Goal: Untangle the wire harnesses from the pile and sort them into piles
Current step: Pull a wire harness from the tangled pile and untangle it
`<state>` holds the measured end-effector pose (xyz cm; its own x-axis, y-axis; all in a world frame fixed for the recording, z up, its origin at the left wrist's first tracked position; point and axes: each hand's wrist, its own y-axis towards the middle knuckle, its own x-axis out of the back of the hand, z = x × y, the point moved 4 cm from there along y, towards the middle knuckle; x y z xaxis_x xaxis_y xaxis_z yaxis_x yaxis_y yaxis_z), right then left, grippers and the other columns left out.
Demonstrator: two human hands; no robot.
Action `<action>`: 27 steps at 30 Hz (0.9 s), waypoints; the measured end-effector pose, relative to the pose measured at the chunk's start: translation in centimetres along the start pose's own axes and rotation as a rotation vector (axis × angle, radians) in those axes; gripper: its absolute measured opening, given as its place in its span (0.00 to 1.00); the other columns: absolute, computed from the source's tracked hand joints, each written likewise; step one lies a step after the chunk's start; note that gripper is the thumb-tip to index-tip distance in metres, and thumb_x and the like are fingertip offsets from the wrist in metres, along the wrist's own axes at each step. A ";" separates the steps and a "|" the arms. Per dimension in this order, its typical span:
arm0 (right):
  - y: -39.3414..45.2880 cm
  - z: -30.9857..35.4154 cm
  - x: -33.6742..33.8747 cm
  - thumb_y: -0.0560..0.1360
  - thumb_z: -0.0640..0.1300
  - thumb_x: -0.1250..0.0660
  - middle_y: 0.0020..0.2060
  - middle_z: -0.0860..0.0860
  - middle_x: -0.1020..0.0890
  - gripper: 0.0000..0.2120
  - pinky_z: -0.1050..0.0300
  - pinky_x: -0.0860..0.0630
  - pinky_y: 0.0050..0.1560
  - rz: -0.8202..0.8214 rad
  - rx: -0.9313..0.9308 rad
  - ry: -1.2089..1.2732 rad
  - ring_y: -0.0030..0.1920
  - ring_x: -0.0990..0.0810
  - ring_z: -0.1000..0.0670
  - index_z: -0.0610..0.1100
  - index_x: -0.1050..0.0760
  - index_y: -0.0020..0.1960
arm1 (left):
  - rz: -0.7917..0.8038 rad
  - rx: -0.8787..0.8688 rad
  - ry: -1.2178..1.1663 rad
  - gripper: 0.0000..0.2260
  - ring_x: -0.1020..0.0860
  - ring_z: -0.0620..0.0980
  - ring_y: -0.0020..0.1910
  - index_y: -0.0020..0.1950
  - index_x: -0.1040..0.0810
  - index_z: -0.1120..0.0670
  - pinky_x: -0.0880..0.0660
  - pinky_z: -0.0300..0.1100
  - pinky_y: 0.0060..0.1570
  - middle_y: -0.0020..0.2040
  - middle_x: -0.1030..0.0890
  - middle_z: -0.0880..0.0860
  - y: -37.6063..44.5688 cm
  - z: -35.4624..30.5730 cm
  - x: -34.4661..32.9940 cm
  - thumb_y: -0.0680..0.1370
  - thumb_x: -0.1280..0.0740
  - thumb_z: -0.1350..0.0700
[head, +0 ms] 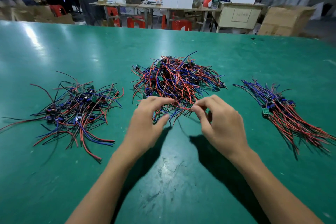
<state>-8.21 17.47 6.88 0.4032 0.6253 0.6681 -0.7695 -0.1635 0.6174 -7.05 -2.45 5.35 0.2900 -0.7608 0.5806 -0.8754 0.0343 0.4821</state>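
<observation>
**Two hands at the tangle, sorted wires on either flank**

My forearms reach in from the near edge of the green worktop, which is scuffed and scratched just in front of me. My left hand hovers at the near rim of the middle pile, thumb and fingers spread apart and curved, closed on nothing I can make out. My right hand sits just beside it, thumb and forefinger drawn together at the pile's edge, seemingly pinching a red wire, though the blur leaves the contact unsure. I judge the pose to be for teasing one harness free: one hand to steady the heap, the other to draw a lead out.

The middle pile is a dense knot of red, blue and black leads with small green boards. The left pile lies loose and splayed; the right pile is combed nearly parallel, boards at the far end, leads trailing toward me. Both stand well apart from the tangle, which would keep sorted harnesses from snagging back in.

Glare streaks the worktop's far left. Beyond it is a workshop: red stools, long tables, cardboard boxes, and people, blurred, working at benches.
</observation>
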 end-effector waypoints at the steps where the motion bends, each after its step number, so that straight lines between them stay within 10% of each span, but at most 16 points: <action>1: 0.2 0.1 0.4 0.81 0.48 0.32 0.45 0.57 0.20 0.03 0.50 0.24 0.38 -0.036 0.035 0.034 0.39 0.24 0.54 0.51 0.21 0.49 | 0.037 -0.055 0.049 0.18 0.26 0.43 0.59 0.65 0.19 0.49 0.34 0.30 0.61 0.60 0.21 0.45 -0.1 -0.2 -0.4 0.77 0.27 0.60; 7: 0.0 0.8 1.5 0.83 0.44 0.37 0.44 0.53 0.20 0.09 0.49 0.24 0.35 -0.217 0.218 0.104 0.37 0.22 0.51 0.43 0.20 0.48 | 0.074 -0.085 0.038 0.12 0.23 0.42 0.56 0.63 0.19 0.48 0.29 0.34 0.57 0.57 0.20 0.43 -0.5 -0.3 -1.5 0.80 0.29 0.52; 10: -0.4 1.6 2.1 0.84 0.42 0.39 0.42 0.51 0.21 0.12 0.58 0.26 0.34 -0.323 0.273 0.142 0.37 0.27 0.57 0.40 0.21 0.46 | -0.024 0.012 -0.078 0.07 0.22 0.42 0.42 0.56 0.20 0.50 0.32 0.27 0.41 0.46 0.18 0.42 -0.5 -0.5 -1.5 0.79 0.28 0.56; 15: -0.7 2.1 3.1 0.84 0.40 0.40 0.43 0.55 0.26 0.12 0.71 0.33 0.41 -0.465 0.261 0.206 0.39 0.33 0.61 0.38 0.22 0.45 | 0.007 0.205 -0.274 0.13 0.20 0.46 0.38 0.58 0.23 0.48 0.22 0.40 0.43 0.45 0.16 0.47 -0.7 -0.2 -1.9 0.78 0.31 0.64; 20: -0.5 1.9 2.9 0.84 0.42 0.38 0.41 0.55 0.24 0.10 0.66 0.33 0.38 -0.484 0.149 0.287 0.34 0.29 0.53 0.42 0.23 0.46 | 0.356 0.107 -0.269 0.36 0.23 0.43 0.55 0.56 0.16 0.47 0.29 0.32 0.45 0.59 0.20 0.45 -0.7 -0.9 -2.3 0.63 0.44 0.78; 27: 0.6 -0.6 3.1 0.84 0.56 0.40 0.37 0.57 0.21 0.08 0.42 0.30 0.31 -0.555 -0.169 0.549 0.30 0.27 0.41 0.61 0.26 0.47 | 0.581 0.080 -0.474 0.10 0.18 0.43 0.58 0.54 0.14 0.51 0.27 0.31 0.59 0.54 0.14 0.47 -1.2 -1.7 -2.2 0.75 0.24 0.61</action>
<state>-7.69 19.72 9.04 0.4821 0.8750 -0.0450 -0.6104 0.3722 0.6991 -5.98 0.29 4.54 -0.4088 -0.8325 0.3739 -0.8673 0.4819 0.1249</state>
